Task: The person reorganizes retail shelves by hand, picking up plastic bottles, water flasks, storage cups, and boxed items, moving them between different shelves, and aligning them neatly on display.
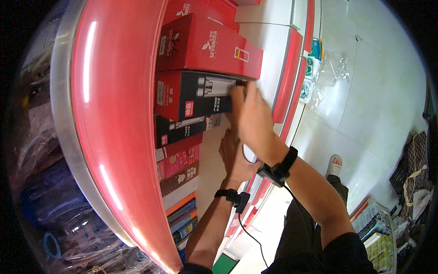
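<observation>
My right hand [255, 120], slightly blurred, is at the near end of a black and red box [202, 97] that bears a picture of a glass bottle. Its bent fingers meet the box's corner; whether they grip it is unclear. Just below, my left hand [236, 159] is partly covered by the right one, and what its fingers hold, if anything, is hidden. Against the box's upper side lies a larger red Seventea box [219, 48]. A similar black box [181, 128] is under the black and red one. Each wrist wears a black strap with a cabled device.
Several more boxes, among them a pink one [179, 161] and a brown one [179, 178], line the white shelf [212, 150]. A curved red panel [116, 120] runs along the left. Packs [309, 75] and clear plastic lie on the tiled floor [369, 102]. A stocked crate [379, 236] is lower right.
</observation>
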### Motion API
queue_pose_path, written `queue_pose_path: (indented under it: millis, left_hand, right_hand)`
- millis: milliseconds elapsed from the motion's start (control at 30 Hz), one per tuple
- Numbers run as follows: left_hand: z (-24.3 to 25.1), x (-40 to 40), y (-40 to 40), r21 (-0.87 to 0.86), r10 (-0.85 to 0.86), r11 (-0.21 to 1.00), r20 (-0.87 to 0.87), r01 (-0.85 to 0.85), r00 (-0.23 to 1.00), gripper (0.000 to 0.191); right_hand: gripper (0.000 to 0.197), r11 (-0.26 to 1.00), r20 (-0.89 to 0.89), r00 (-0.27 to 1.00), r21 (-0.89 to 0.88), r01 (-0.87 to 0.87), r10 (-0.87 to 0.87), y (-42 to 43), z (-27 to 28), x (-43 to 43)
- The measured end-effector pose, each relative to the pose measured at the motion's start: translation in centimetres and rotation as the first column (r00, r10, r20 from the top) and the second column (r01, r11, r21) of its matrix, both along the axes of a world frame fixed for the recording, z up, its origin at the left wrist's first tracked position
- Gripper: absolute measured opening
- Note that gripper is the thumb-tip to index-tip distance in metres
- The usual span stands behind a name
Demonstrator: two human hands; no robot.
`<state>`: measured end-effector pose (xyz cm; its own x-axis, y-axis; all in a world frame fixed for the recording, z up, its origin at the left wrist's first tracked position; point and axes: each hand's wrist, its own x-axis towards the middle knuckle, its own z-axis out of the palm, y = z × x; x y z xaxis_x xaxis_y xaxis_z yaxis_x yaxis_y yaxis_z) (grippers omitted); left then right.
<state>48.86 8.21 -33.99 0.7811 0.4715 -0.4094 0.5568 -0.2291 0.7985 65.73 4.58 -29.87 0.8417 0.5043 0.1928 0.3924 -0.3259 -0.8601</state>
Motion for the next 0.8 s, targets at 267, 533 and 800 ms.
queue_pose_path:
  millis: [267,533,800]
  left_hand:
    - [-1.4,-1.3,0.5,0.508,-0.158,0.848,-0.029,0.150,0.987,0.094]
    - [-0.9,-1.1,0.2,0.609,-0.198,0.770,-0.056,0.191,0.979,0.095]
    - [-0.4,-0.7,0.2,0.610,-0.192,0.764,-0.095,0.209,0.977,0.096]
  right_hand:
    - [0.031,0.999,-0.111,0.994,-0.038,0.020,-0.024,0.6,-2.0,1.1]
    - [0.053,0.964,-0.083,0.964,0.108,-0.244,0.254,-3.9,2.0,8.8]
    - [0.087,0.920,0.130,0.956,0.264,-0.289,0.263,0.5,0.6,11.8]
